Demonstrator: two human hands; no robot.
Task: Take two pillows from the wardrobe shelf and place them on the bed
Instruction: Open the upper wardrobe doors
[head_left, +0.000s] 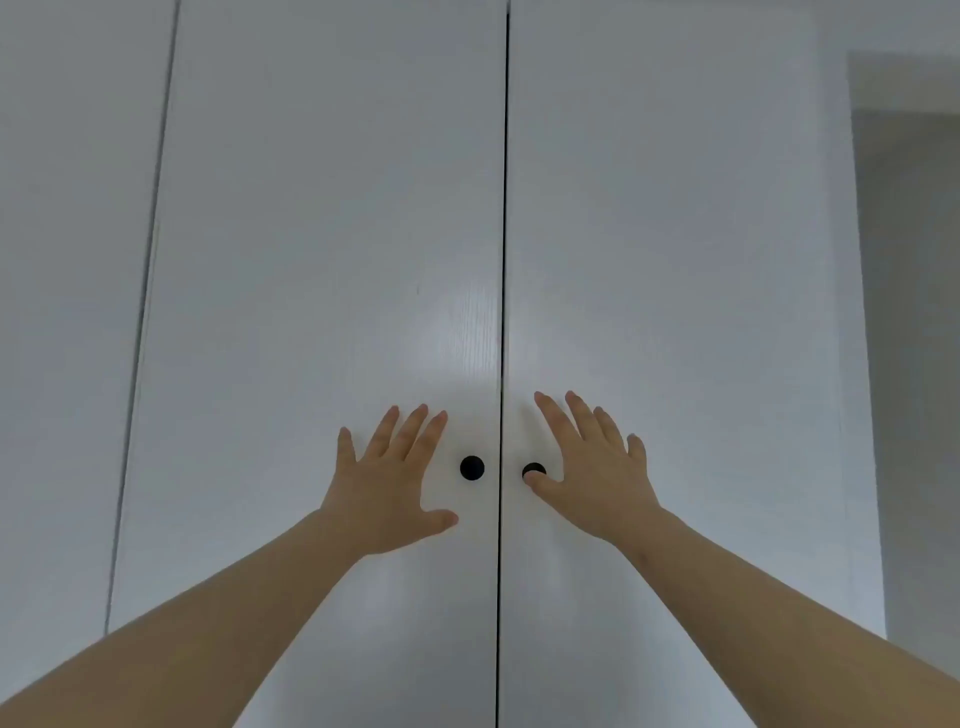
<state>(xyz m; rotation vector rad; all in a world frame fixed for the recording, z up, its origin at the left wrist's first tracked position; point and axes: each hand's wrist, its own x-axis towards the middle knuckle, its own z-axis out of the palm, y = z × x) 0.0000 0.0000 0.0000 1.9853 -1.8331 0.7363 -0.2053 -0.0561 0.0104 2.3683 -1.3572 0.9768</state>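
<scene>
Your left hand (387, 480) and right hand (592, 470) were spread flat, grasping nothing, on the shut white wooden wardrobe doors (332, 260); round black knobs (471, 467) sat between them, at 6 o'clock. No pillows or writing showed.

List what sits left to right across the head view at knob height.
Left hand → left black knob → gap between the doors → right black knob, partly covered by the thumb → right hand. Both hands are spread open; the doors are shut.
</scene>
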